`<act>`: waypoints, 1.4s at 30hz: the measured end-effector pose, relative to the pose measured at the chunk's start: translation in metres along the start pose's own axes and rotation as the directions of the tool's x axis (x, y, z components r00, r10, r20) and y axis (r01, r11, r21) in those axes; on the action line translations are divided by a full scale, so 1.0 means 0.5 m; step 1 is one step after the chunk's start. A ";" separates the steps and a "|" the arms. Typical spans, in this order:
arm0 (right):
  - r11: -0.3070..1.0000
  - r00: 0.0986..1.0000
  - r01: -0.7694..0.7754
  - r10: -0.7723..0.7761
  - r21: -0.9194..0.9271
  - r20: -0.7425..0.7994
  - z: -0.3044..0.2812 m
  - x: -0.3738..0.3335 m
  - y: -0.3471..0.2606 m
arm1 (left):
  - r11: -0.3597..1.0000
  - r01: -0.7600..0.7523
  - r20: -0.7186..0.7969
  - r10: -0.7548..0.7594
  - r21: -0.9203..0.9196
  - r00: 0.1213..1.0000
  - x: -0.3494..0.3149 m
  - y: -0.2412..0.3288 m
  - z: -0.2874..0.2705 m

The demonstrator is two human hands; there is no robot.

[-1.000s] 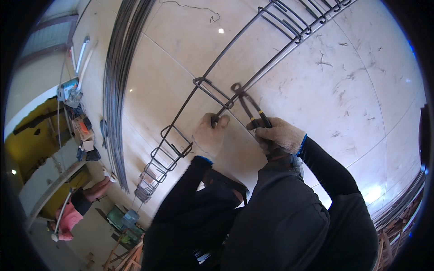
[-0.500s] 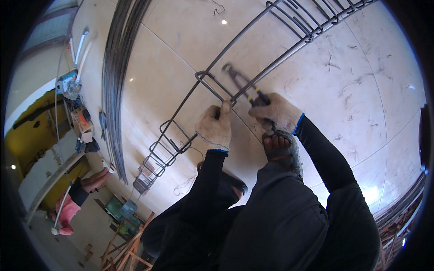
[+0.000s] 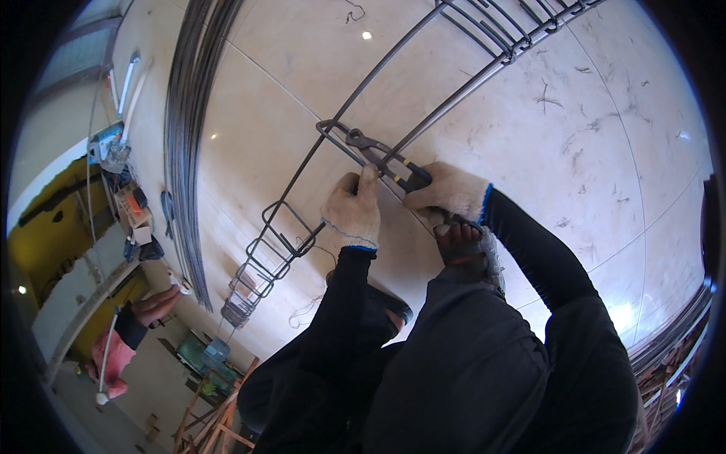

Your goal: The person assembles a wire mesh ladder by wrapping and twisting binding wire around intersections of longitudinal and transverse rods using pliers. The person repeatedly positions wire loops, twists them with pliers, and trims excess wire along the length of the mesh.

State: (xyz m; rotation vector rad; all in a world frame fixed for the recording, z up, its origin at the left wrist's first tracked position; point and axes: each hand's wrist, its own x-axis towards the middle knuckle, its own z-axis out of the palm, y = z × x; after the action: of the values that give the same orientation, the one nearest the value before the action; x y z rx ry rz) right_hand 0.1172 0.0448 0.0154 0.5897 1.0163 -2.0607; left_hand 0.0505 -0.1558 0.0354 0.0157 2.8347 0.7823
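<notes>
A long cage of steel bars with rectangular stirrups lies on the pale tiled floor, running from upper right to lower left. My right hand, in a white knit glove, grips the handles of a pair of pliers whose jaws sit at a stirrup corner. My left hand, also gloved, rests on a bar of the cage just beside the pliers, index finger stretched along it. My foot is planted by the cage.
A bundle of long thin rods lies along the left. Several loose stirrups hang on the cage's lower end. Another person crouches at lower left near tools and boxes. A wooden trestle stands below.
The pliers have shifted up-left along the bar to the stirrup corner. My left hand moved closer to the pliers and now lies on the bar.
</notes>
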 end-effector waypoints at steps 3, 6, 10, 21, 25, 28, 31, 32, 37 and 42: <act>0.976 0.993 0.029 -0.003 0.214 -0.119 -0.029 -0.001 0.003 | 0.998 -0.021 -0.005 0.021 0.054 1.000 -0.002 0.008 -0.005; 0.999 0.997 -0.002 0.000 -0.033 -0.078 0.021 0.016 0.031 | 0.998 0.063 -0.002 -0.063 0.023 0.998 -0.002 0.011 0.005; 0.997 0.996 0.030 -0.035 -0.066 -0.076 0.002 -0.001 0.021 | 0.999 0.043 0.036 -0.043 0.016 0.998 0.003 0.014 -0.002; 0.973 0.987 0.018 0.019 0.228 -0.160 0.037 -0.073 0.007 | 0.955 0.249 0.257 -0.284 0.160 0.924 0.037 0.016 -0.030; 0.915 0.947 0.170 -0.050 0.366 -0.316 0.065 -0.052 0.033 | 0.956 0.273 0.195 -0.289 0.105 0.937 0.039 -0.009 -0.007; 0.991 0.996 -0.059 0.067 0.124 -0.065 0.088 -0.068 0.024 | 0.950 0.307 0.231 -0.310 0.047 0.922 0.040 -0.017 -0.009; 0.953 0.973 -0.023 0.091 0.303 -0.212 0.071 -0.079 0.025 | 0.961 0.277 0.210 -0.276 0.021 0.938 0.038 -0.018 -0.010; 0.949 0.962 0.027 0.061 0.313 -0.267 0.076 -0.074 0.028 | 0.960 0.280 0.205 -0.280 0.032 0.938 0.038 0.002 -0.010; 0.995 0.989 -0.024 0.039 0.098 -0.146 0.090 -0.061 0.038 | 0.962 0.267 0.224 -0.273 0.053 0.936 0.036 -0.017 -0.012; 0.919 0.950 0.144 -0.025 0.367 -0.310 0.049 -0.060 0.037 | 0.958 0.279 0.221 -0.286 0.065 0.932 0.036 0.018 -0.019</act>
State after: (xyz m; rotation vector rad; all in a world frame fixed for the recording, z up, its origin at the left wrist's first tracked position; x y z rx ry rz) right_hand 0.1482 0.0303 0.0409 1.1087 0.8094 -2.3162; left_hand 0.0308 -0.1518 0.0446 -0.2743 2.5537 0.6256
